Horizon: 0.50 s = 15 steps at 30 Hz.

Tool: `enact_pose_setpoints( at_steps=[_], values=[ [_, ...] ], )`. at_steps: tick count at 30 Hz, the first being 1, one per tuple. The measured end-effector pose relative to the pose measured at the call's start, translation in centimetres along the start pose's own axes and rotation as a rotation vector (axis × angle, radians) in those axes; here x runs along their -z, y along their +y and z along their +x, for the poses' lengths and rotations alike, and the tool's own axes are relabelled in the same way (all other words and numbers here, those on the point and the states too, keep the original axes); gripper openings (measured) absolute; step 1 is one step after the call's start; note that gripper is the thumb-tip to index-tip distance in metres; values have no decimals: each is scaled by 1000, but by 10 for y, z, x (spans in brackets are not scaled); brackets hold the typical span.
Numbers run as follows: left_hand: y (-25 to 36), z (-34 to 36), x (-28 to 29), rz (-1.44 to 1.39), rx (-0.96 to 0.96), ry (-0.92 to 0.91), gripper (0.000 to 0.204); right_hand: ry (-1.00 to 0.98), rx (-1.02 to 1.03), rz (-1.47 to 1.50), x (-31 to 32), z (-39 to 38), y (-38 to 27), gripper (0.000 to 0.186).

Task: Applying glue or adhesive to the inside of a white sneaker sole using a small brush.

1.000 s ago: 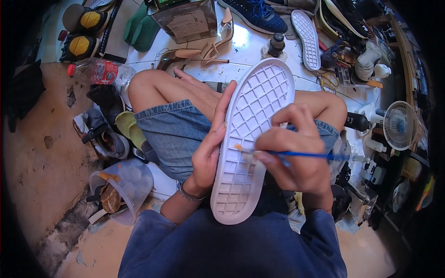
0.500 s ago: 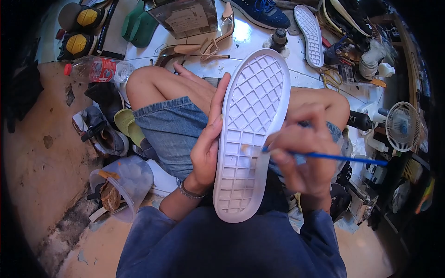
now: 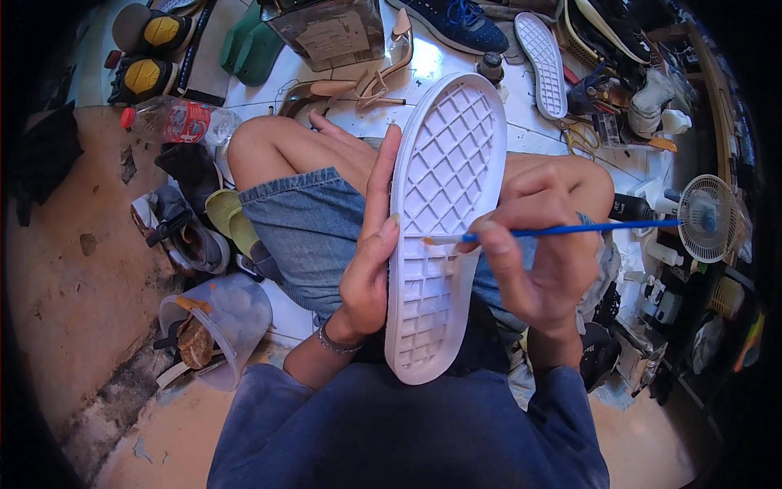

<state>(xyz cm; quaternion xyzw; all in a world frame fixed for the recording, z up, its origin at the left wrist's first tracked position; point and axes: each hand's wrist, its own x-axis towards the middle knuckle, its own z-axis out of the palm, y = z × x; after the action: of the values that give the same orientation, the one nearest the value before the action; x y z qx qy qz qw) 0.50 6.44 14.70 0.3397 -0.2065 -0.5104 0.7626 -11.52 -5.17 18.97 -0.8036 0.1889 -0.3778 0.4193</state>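
Note:
A white shoe sole (image 3: 445,277) with a raised grid inside stands nearly upright over my lap, toe end away from me. My left hand (image 3: 371,269) grips its left edge, the thumb on the rim and the fingers along the side and behind. Pinched between the thumb and fingers of my right hand (image 3: 542,253) is a slim paintbrush (image 3: 586,229) with a blue handle. Its bristle tip touches the grid near the sole's middle, close to the left rim. Wet-looking shine shows on parts of the grid.
A matching white sole (image 3: 540,61) lies on the tiled floor ahead, near a small dark bottle (image 3: 491,67) and yellow-handled scissors (image 3: 581,138). Beige heeled sandals (image 3: 371,88) and a metal tin (image 3: 330,37) stand ahead. A plastic bottle (image 3: 183,122), a clear bucket (image 3: 220,326) and a small fan (image 3: 707,218) flank me.
The brush tip has moved up and slightly left across the grid, and its handle now tilts the other way. The sole has shifted slightly up and turned a little.

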Motion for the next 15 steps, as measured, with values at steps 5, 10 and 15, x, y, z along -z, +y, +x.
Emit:
enact_pose_setpoints(
  at_steps=[5,10,15],
  values=[
    [-1,-4,-1,92,-51,13,80,-182,114,-210,4,4,-12,16],
    [-2,-6,-4,120,-37,19,80,-170,36,-159,11,4,-16,17],
    [1,-5,-1,159,-42,24,78,-225,86,-149,7,0,-14,18]
  ],
)
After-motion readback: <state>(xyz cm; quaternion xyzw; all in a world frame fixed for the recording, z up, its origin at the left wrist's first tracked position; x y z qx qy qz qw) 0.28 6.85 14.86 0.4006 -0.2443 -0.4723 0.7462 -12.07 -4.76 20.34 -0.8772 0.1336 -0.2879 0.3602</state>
